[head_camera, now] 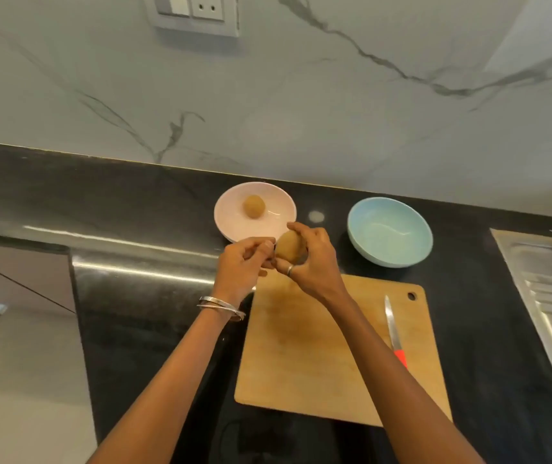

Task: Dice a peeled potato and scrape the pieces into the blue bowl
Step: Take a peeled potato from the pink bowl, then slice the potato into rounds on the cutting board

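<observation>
Tan, matte, egg-shaped potato (289, 250), held above the gap between the pink bowl (231, 226) and the wooden cutting board (318, 356). Right hand (311, 259) curls its fingers round it; left hand (244, 262) pinches at its left side, fingers bent. Second potato (253, 206) lies in the pink bowl. Blue bowl (390, 232) stands to the right. Red-handled knife (394, 333) rests on the board's right edge.

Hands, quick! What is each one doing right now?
Left hand: fingers curled, pinching at the potato's edge.
Right hand: closed around the potato, holding it above the cutting board.
</observation>
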